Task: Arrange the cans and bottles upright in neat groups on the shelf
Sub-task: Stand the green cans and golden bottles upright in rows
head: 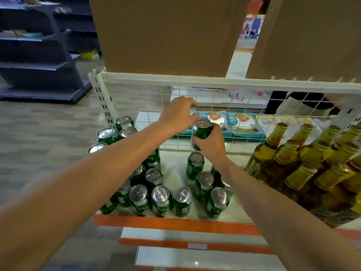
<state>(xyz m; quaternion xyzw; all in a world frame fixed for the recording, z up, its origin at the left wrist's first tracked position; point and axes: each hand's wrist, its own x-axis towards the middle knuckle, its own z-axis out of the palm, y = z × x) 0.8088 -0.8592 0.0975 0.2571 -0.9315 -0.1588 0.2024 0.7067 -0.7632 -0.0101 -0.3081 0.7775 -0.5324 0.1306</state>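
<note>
Green can (201, 132): found upright at rear of shelf (173, 173) by the wire back (244, 106), clasped round by right hand (210, 143); left hand (176, 114) just beside its top, grip not discernible; other cans (160, 198) standing in front.

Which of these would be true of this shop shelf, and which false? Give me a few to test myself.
1. The right hand grips a green can near the back of the shelf. True.
2. The bottles stand left of the other cans. False: they stand to the right of them.
3. A wire mesh panel closes the back of the shelf. True.
4. The shelf's front edge is blue. False: it is orange.
</note>
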